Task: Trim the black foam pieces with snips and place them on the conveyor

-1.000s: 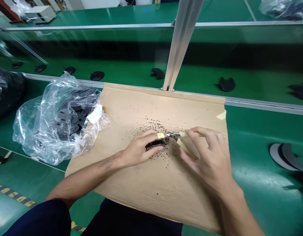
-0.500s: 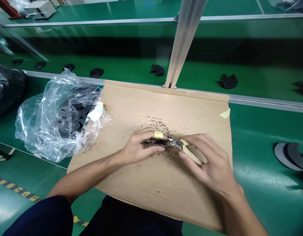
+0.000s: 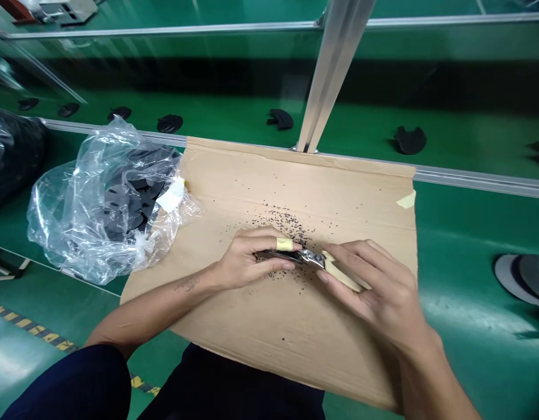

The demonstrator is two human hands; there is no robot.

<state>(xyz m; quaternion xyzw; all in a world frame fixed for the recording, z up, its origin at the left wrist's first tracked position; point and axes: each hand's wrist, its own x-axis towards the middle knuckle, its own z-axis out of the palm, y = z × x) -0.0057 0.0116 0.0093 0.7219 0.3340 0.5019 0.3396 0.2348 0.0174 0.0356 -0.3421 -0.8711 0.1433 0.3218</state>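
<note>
My left hand point(image 3: 249, 258) pinches a thin black plastic part point(image 3: 280, 255) between thumb and fingers, with yellow tape round one finger. Much of the part is hidden by those fingers. My right hand point(image 3: 378, 283) is wrapped round the cream handles of a pair of nippers point(image 3: 339, 273). Their metal jaws reach the right end of the black part; whether the blades are closed on it I cannot tell. Below both hands lies a brown cardboard sheet point(image 3: 238, 326), strewn with tiny black scraps point(image 3: 287, 221) just beyond the part.
A clear plastic bag point(image 3: 68, 216) of black curved parts sits at the left. Beyond the cardboard, a metal post point(image 3: 335, 76) rises from a rail. Similar black pieces point(image 3: 410, 140) lie spaced along the green surface behind. Further curved pieces point(image 3: 521, 277) rest at the right.
The nippers' handles have come closer together as my right hand squeezed, and their jaws sit slightly further onto the part. The whole view has shifted a little.
</note>
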